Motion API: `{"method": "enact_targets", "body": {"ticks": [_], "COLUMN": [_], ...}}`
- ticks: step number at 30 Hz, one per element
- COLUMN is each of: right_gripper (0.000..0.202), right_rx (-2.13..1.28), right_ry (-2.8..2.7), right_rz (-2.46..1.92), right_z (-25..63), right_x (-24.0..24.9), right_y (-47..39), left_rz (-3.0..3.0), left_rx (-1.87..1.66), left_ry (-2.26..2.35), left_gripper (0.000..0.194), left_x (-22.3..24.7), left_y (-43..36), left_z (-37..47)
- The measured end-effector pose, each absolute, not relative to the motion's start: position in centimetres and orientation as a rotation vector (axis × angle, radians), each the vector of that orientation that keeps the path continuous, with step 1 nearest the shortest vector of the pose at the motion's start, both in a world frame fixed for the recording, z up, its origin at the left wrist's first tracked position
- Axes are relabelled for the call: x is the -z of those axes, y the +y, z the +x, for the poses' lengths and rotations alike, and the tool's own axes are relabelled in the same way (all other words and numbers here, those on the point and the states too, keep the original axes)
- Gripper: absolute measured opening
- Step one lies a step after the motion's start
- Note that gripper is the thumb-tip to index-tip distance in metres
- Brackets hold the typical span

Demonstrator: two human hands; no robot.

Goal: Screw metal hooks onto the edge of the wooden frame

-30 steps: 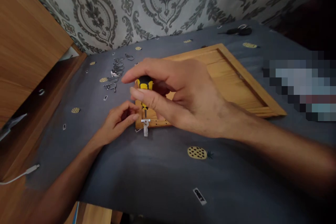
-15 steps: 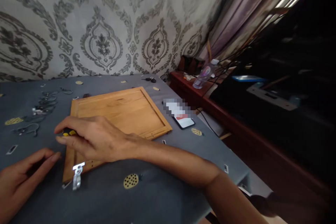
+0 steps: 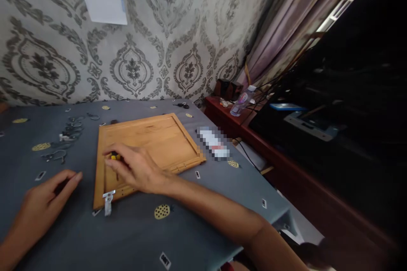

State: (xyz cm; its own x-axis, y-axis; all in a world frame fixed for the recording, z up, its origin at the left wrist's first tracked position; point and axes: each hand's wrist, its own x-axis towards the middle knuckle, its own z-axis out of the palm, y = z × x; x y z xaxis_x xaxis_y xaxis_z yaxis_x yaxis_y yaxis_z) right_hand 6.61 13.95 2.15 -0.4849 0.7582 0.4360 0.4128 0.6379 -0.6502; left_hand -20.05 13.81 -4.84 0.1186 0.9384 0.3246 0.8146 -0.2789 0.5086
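My right hand (image 3: 140, 169) is closed around a screwdriver (image 3: 115, 156) with a black and yellow handle, its thin shaft pointing down over a wooden cabinet door (image 3: 149, 139). The door lies on the cloth-covered table, its framed panel facing up. At its near left corner sits a metal hinge (image 3: 108, 204), partly hanging past the edge. To the left of the door, my left hand (image 3: 46, 203) hovers low by the cloth, thumb and forefinger tips pressed together. Whatever they pinch, if anything, is too small to see.
Several hooked metal pieces (image 3: 71, 129) lie at the table's left. A phone (image 3: 213, 142) rests right of the door, and keys (image 3: 182, 105) lie at the back. On the red-brown cabinet beyond stands a plastic bottle (image 3: 243, 100).
My right hand and the screwdriver have risen slightly, so the shaft now shows. The left hand stays left of the door, somewhat farther from it. The camera view has shifted.
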Motion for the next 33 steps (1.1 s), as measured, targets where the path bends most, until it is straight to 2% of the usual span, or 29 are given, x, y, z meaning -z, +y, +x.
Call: {"method": "enact_targets", "body": {"ticks": [5, 9, 17, 26, 33], "right_gripper": [0.031, 0.031, 0.032, 0.037, 0.031], "right_rx": [-0.652, -0.734, -0.725, -0.711, -0.679], "right_ry": [-2.008, -1.925, -1.899, -1.89, -1.914], "right_rz": [-0.902, -0.863, -0.869, -0.874, -0.848], "right_z": [6.5, 6.3, 6.6, 7.1, 6.7], "right_x": [-1.1, -0.5, -0.8, -0.4, -0.3], "right_y": [13.3, 13.5, 13.7, 14.6, 13.6], "left_rz": [2.086, 2.06, 1.912, 1.984, 2.023], "left_rx": [-1.07, -1.105, -1.209, -1.006, -0.79], "left_ry": [1.677, 1.858, 2.126, 2.221, 2.291], "left_gripper": [0.034, 0.038, 0.027, 0.028, 0.031], "left_x": [2.4, 3.0, 4.4, 6.2, 5.1], "left_y": [13.4, 14.7, 17.5, 18.1, 18.9], "left_z": [-18.6, -20.6, -27.4, -28.0, -26.9]}}
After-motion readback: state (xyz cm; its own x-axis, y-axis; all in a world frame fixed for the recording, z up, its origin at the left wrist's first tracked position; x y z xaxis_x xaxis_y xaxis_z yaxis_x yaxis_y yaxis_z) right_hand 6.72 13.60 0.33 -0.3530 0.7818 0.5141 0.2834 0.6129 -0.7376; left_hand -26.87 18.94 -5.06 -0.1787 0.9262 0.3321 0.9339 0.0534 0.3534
